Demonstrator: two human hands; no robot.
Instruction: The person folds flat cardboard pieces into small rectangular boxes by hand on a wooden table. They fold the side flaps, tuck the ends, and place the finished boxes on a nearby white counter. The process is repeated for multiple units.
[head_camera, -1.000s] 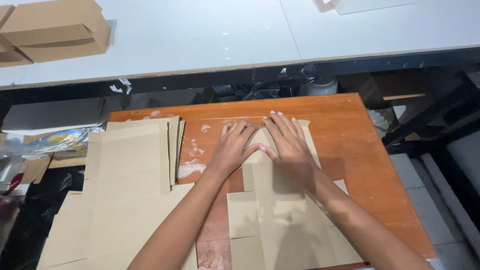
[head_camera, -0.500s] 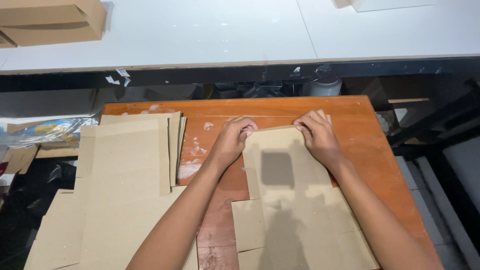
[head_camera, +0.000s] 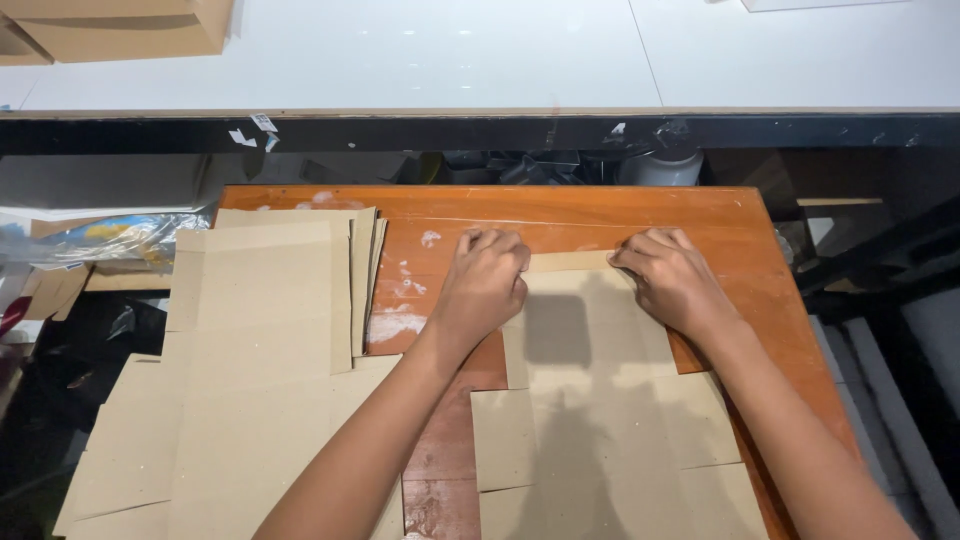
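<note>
cardboard sheet btm cut off, boxes top-left cropped

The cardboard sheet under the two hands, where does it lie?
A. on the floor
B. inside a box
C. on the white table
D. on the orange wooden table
D: the cardboard sheet lies flat on the orange wooden table, with the left hand and right hand gripping its far edge.
</note>
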